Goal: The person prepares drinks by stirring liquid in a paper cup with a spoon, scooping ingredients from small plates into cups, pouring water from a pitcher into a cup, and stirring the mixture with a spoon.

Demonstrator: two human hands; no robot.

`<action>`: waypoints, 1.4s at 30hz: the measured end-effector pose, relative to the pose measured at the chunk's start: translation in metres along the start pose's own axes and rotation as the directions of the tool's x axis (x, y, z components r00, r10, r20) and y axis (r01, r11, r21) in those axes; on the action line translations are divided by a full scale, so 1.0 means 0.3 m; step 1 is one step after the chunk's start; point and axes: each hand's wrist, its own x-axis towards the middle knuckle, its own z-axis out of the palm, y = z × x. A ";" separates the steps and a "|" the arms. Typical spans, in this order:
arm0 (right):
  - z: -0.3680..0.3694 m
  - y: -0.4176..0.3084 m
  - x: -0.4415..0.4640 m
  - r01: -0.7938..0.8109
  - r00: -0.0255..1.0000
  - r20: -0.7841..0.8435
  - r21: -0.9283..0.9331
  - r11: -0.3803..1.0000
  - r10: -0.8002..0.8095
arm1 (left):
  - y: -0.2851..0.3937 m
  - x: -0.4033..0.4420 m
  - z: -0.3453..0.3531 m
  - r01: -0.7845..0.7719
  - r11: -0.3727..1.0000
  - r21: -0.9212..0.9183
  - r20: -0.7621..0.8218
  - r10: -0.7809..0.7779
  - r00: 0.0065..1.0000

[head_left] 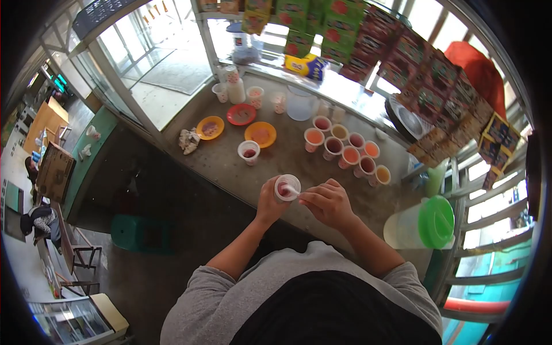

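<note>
A paper cup (pixel 279 195) with something dark red inside is in my left hand (pixel 268 202), its fingers wrapped round the side. In my right hand (pixel 330 201) I pinch a pale spoon (pixel 293 191), its far end inside the cup. Both hands are over the near edge of the counter (pixel 230 175). Just beyond them stands another cup (pixel 249 152) with dark red contents. To the right is a cluster of several filled cups (pixel 350 156), orange, yellow and dark red.
Two orange plates (pixel 260 134) and a red plate (pixel 241 114) lie farther back, near stacked cups (pixel 235 86) and a crumpled cloth or bag (pixel 188 141). A green-lidded container (pixel 425 224) stands at right. Sachet strips (pixel 402 54) hang above. A green stool (pixel 141 233) is at lower left.
</note>
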 end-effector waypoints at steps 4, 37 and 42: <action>0.120 0.096 0.150 -0.083 0.979 -0.164 0.231 0.969 0.123 | -0.049 0.101 -0.176 0.135 0.987 -0.082 0.193 -0.117 0.974; 0.814 0.655 0.242 -0.678 0.314 -0.155 0.654 0.336 0.936 | -0.543 0.430 -0.588 0.565 0.788 -0.245 0.376 -0.460 0.804; 0.836 0.670 0.245 -0.627 0.307 -0.139 0.715 0.310 0.941 | -0.537 0.450 -0.582 0.593 0.781 -0.195 0.414 -0.483 0.772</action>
